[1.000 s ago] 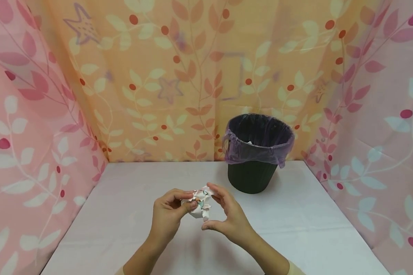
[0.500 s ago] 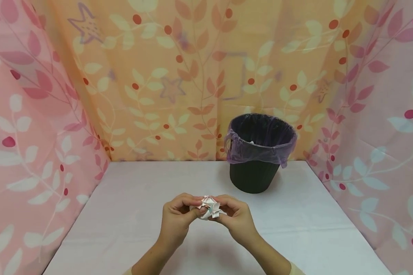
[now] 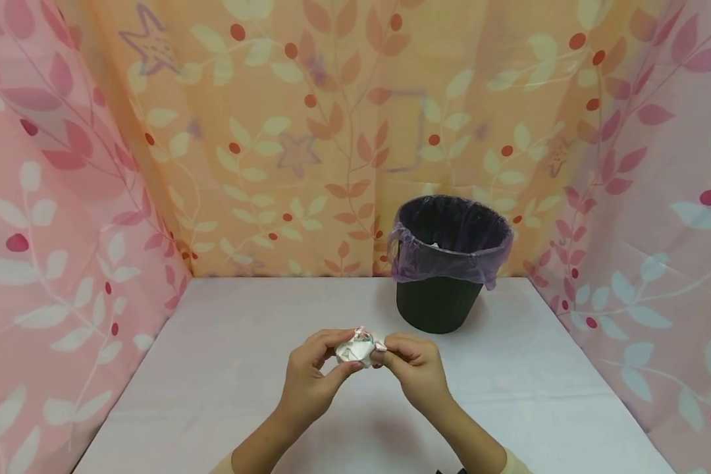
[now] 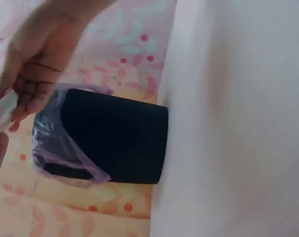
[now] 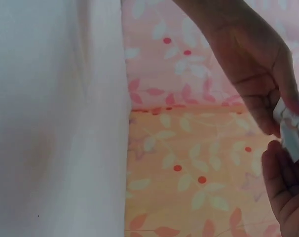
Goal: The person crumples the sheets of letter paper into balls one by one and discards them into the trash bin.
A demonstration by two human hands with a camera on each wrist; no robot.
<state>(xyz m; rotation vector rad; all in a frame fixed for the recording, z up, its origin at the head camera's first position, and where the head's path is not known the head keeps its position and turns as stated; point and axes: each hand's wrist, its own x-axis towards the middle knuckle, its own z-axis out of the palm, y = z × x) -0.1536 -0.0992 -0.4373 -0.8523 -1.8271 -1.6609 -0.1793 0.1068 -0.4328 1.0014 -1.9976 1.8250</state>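
Note:
A crumpled ball of white paper with some coloured print is held between both hands, above the table. My left hand grips its left side, thumb below and fingers above. At its right end, my right hand pinches a small twisted bit of the paper between thumb and curled fingers. In the left wrist view the paper shows at the left edge, partly cut off. The right wrist view has the paper at its right edge, between the fingertips of both hands.
A dark bin with a purple plastic liner stands at the back right of the white-covered table; a bit of white shows inside it. Patterned curtains close off the back and both sides.
One second ago the right hand was spread beside the paper; it has since closed onto its right end. The paper has been turned and squeezed more compact, its printed side now mostly hidden.

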